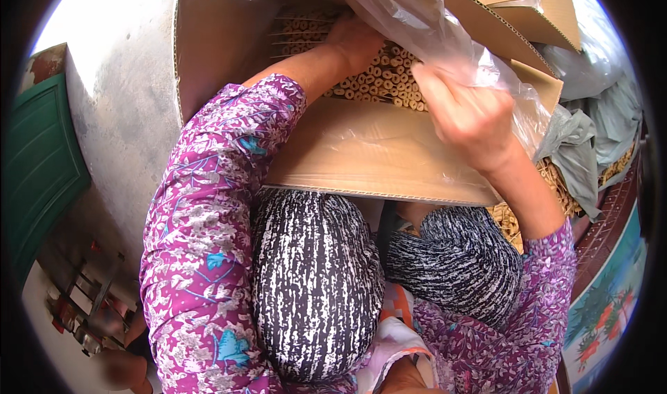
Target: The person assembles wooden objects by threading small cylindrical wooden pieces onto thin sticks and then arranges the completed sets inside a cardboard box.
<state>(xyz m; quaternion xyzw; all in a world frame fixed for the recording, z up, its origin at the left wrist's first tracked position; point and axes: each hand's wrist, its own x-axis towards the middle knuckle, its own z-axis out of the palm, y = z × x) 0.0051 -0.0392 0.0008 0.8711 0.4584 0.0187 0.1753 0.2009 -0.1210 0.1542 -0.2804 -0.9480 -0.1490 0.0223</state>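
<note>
A brown cardboard box (375, 154) lies open in front of my knees, packed with several thin tan sticks (385, 74) seen end on. My left hand (354, 41) reaches inside the box and rests flat on the stick ends, fingers partly hidden under the plastic. My right hand (467, 116) is at the box's right edge, fingers closed on the clear plastic liner (424, 22) that is pulled back over the sticks. Both arms wear purple flowered sleeves.
My knees in black-and-white patterned trousers (316, 283) press against the box front. More stick bundles (556, 182) and grey-green plastic bags (590, 137) lie at the right. A grey concrete wall (118, 102) and a green panel (38, 158) stand at the left.
</note>
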